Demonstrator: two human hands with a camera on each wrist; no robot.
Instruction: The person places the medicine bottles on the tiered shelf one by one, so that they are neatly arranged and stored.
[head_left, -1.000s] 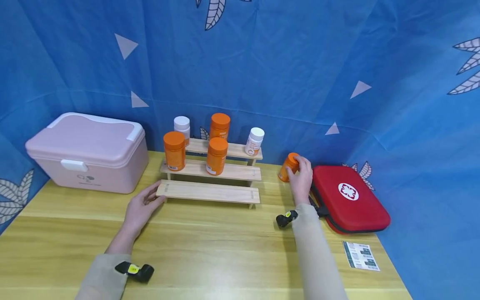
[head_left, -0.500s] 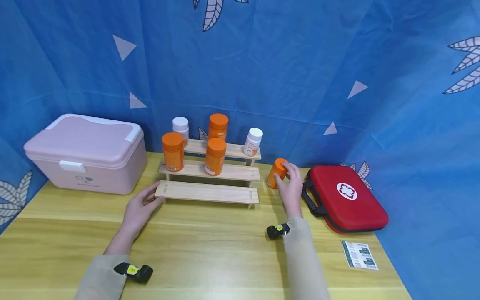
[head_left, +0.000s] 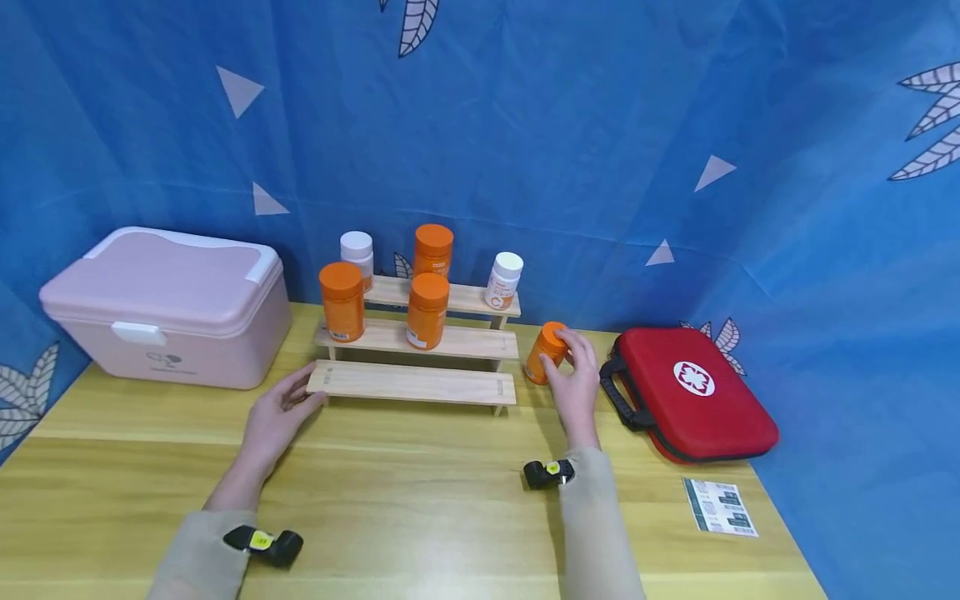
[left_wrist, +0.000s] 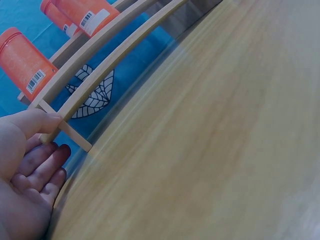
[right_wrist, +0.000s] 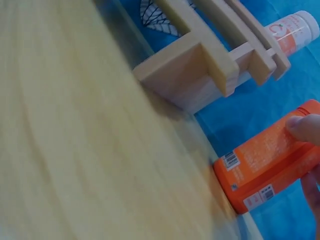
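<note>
In the head view, my right hand holds an orange bottle between thumb and fingers, just right of a wooden three-step shelf. The bottle leans slightly in that view; in the right wrist view its base is close to the table, and I cannot tell whether they touch. My left hand pinches the left end of the lowest step, thumb against the wood. Two orange bottles stand on the middle step. On the top step are a white bottle, an orange bottle and another white bottle.
A pink lidded box stands left of the shelf. To the right lies a red first-aid case with a black handle, and a printed card is in front of it. Blue cloth hangs behind the table.
My right hand has moved left and a little nearer with the orange bottle, away from the red case and toward the shelf. My left hand stays at the shelf's end.
</note>
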